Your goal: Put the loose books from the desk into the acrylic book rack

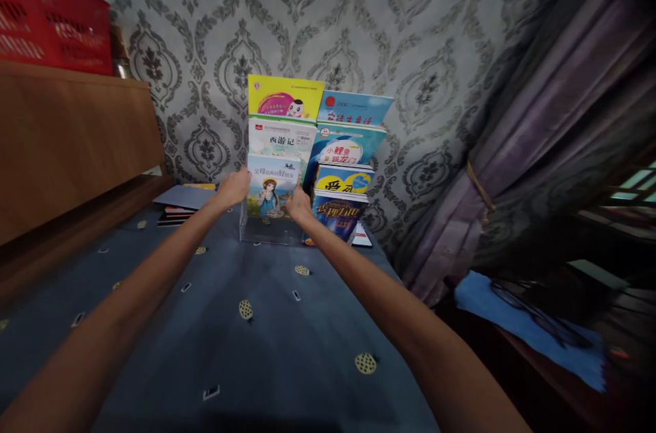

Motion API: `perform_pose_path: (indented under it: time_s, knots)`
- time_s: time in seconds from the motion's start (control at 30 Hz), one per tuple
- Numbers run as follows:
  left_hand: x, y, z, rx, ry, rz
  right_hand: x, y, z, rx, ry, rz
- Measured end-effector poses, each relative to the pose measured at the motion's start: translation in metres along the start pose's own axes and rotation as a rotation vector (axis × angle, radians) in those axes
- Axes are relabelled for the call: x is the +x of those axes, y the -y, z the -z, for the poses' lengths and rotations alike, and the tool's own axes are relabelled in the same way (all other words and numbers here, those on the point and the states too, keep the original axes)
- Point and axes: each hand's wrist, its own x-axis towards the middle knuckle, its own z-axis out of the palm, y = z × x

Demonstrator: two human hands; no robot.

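Observation:
Both my hands grip a picture book point(270, 188) with a girl in a hat on its cover. My left hand point(236, 188) pinches its left edge, and my right hand point(298, 203) holds its lower right side. The book is upright at a clear tiered book stand point(271, 235), in front of a white-covered book point(284, 139). A yellow book point(287, 93) rises at the back. In the right column stand a light blue book point(356, 105), a teal book point(351, 145), a yellow-and-blue book point(346, 179) and a dark blue book point(338, 213).
The stand rests on a blue cloth point(205, 324) with a pineapple pattern. Several flat books point(182, 197) lie to the left. A wooden cabinet point(72, 132) carries a red basket point(56, 13). A purple curtain point(486, 166) and a light blue cloth point(527, 324) are at the right.

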Motion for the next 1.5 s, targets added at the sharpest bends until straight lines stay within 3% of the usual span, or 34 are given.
perform_pose_path:
  time_s: [0.23, 0.6, 0.7, 0.8, 0.97, 1.1, 1.33, 1.5]
  knots:
    - [-0.010, -0.001, 0.002, -0.004, 0.004, 0.005, -0.022, -0.004, -0.006, -0.014, -0.014, 0.033]
    - [-0.029, 0.002, -0.003, -0.070, 0.015, 0.012, -0.027, -0.020, -0.019, 0.098, -0.072, 0.160]
    - [-0.041, 0.020, -0.019, -0.031, -0.005, 0.026, -0.038, -0.033, -0.026, 0.169, -0.121, 0.236]
    - [-0.054, 0.052, -0.044, 0.087, 0.040, 0.090, -0.061, -0.057, -0.043, 0.267, -0.139, 0.334]
    - [-0.061, 0.106, -0.079, 0.178, 0.078, 0.238, -0.117, -0.101, -0.095, 0.346, 0.032, 0.433]
    - [-0.051, 0.132, -0.092, 0.208, 0.050, 0.264, -0.143, -0.117, -0.122, 0.329, 0.074, 0.456]
    - [-0.023, 0.164, -0.108, 0.254, 0.162, 0.176, -0.146, -0.117, -0.116, 0.293, 0.083, 0.515]
    - [-0.026, 0.172, -0.101, 0.279, 0.168, 0.137, -0.148, -0.113, -0.112, 0.250, 0.105, 0.529]
